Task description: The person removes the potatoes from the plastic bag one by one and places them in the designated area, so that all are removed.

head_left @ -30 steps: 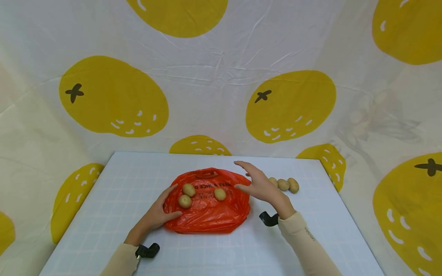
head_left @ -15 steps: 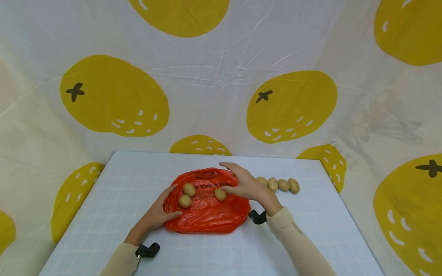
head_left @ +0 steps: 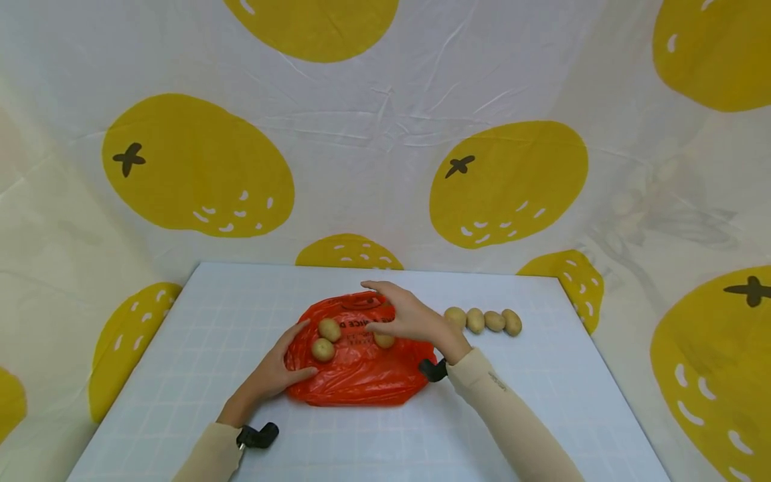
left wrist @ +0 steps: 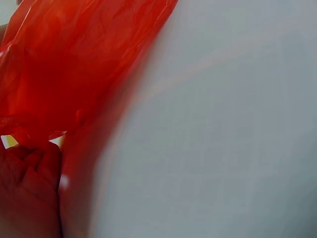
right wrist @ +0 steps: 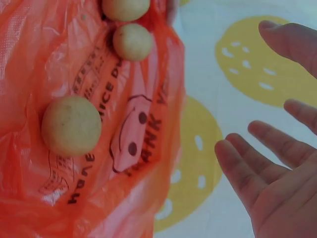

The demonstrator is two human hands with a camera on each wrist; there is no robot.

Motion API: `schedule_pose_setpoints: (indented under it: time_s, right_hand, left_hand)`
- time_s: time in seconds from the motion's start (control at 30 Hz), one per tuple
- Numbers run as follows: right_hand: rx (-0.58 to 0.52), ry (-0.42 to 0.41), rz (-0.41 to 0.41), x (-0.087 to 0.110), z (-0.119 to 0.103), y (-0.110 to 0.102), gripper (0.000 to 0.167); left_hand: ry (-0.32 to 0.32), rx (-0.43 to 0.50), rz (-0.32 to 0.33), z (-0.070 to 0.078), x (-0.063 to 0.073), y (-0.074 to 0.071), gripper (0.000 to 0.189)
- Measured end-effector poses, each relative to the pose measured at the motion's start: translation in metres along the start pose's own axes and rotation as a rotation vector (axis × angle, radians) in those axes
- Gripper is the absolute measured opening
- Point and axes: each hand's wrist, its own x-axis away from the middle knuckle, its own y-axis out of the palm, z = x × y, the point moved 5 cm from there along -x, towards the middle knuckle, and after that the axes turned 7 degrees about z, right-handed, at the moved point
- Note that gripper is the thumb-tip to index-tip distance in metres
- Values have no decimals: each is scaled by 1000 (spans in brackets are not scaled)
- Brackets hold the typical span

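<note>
Step in hand, as I judge it: reaching with an empty hand to pick a potato off the bag. My right hand (head_left: 406, 318) is over the right half of the flattened, translucent red plastic bag (head_left: 361, 387), thumb and fingers parted wide, holding nothing. My left hand (head_left: 271, 375) is spread wide along the bag's left edge; whether its fingertips grip the film, I cannot tell.

Three round, tan potatoes lie on the bag: an adjacent pair (head_left: 322, 349) left of centre, and a single potato (right wrist: 72, 125) further right, partly covered by my right thumb in the head view.

Next move, probably: select one potato, lower the right hand and close thumb and fingers around it without pinching film.

Surroundings: a row of four oval tan potatoes (head_left: 476, 321) sits right of the bag on the pale, grid-patterned tabletop (head_left: 518, 415).

Obstructions: my left thumb and fingers flank the pair, limiting access from the left. Caution: the loose film could slide, and the potatoes could roll.
</note>
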Motion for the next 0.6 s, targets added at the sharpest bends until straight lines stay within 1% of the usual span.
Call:
schedule_pose_setpoints:
  time_s: [0.17, 0.27, 0.4, 0.6]
  right_hand:
    - [-13, -18, -55, -9, -2, 11, 79]
    - [-26, -24, -62, -14, -5, 16, 77]
    - [-6, -27, -73, -19, -6, 24, 76]
    - [-8, -51, -85, -24, 0, 42, 72]
  left_hand:
    - [5, 4, 2, 0, 0, 0, 99]
    - [7, 6, 2, 0, 0, 0, 99]
    - [8, -9, 4, -2, 0, 0, 98]
    - [13, -17, 3, -3, 0, 0, 98]
